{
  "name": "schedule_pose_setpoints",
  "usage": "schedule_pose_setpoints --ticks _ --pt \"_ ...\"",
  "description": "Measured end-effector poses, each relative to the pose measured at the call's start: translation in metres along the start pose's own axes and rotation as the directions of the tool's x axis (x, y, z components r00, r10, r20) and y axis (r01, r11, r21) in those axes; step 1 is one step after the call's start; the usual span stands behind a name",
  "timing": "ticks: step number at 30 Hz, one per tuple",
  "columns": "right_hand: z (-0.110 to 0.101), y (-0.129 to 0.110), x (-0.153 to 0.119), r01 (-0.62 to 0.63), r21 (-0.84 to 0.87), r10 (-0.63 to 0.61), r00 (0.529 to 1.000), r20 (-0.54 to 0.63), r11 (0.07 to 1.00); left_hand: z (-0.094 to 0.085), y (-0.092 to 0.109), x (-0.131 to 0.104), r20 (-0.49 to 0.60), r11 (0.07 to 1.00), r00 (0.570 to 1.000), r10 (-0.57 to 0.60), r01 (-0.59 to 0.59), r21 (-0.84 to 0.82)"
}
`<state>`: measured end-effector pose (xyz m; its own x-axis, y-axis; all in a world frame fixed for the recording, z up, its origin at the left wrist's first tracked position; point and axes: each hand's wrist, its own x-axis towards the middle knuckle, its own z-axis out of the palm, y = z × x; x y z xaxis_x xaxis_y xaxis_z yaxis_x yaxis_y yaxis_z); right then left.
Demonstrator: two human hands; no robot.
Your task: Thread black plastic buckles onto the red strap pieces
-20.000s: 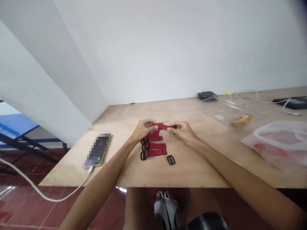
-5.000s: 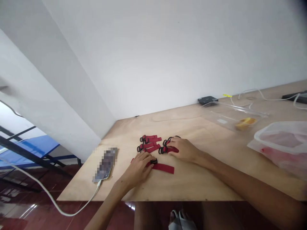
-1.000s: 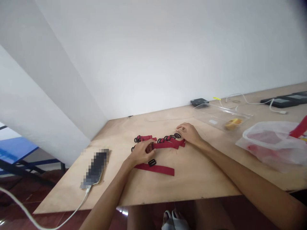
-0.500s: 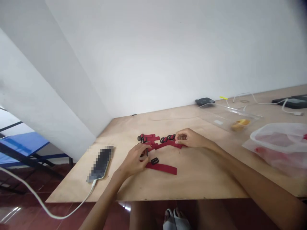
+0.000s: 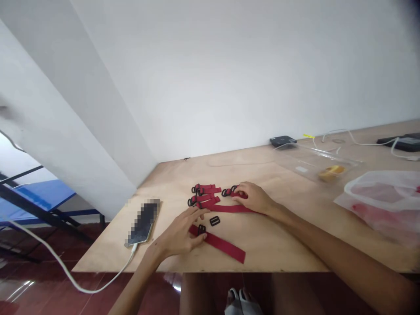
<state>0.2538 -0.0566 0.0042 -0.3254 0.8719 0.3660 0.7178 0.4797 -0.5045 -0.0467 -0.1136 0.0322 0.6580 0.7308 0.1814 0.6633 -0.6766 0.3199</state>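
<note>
On the table my left hand point(image 5: 180, 232) spreads its fingers, with the thumb resting on a flat red webbing strap point(image 5: 228, 247). A black slide buckle point(image 5: 201, 229) sits on that strap between thumb and fingers. A loose black slide buckle point(image 5: 214, 221) lies just right of my fingertips. My right hand point(image 5: 257, 199) has its fingers curled down on a short red strap with black buckles point(image 5: 226, 192). Under its wrist runs another long red strap point(image 5: 231, 209). Several red straps with black rings point(image 5: 205, 192) lie in a group between and beyond the hands.
A phone point(image 5: 142, 223) with a white charging cable point(image 5: 65, 269) lies at the left. To the right are a clear plastic bag point(image 5: 302, 159) with a yellow roll point(image 5: 332, 173), a white plastic bag point(image 5: 380, 197) with red contents, and a black box point(image 5: 282, 141) by the wall.
My left fingers have spread and uncovered the buckle on the near strap, which has turned with its right end closer to me. My right fingers moved from the long strap onto the short buckled one.
</note>
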Motion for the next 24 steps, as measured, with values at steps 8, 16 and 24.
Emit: schedule_pose_setpoints --ticks 8,16,24 --pt "0.019 0.011 0.004 0.062 -0.137 -0.062 0.998 -0.001 0.989 0.024 -0.015 0.119 -0.130 0.994 0.988 0.084 -0.075 0.076" --pt "0.017 0.018 0.007 0.057 0.009 -0.056 0.996 -0.070 0.998 0.039 -0.024 0.145 -0.014 0.975 0.980 0.198 -0.198 -0.099" --pt "-0.009 0.018 0.009 -0.209 0.651 0.181 0.977 0.111 0.730 0.042 -0.016 0.136 -0.333 0.875 0.938 0.097 -0.240 -0.421"
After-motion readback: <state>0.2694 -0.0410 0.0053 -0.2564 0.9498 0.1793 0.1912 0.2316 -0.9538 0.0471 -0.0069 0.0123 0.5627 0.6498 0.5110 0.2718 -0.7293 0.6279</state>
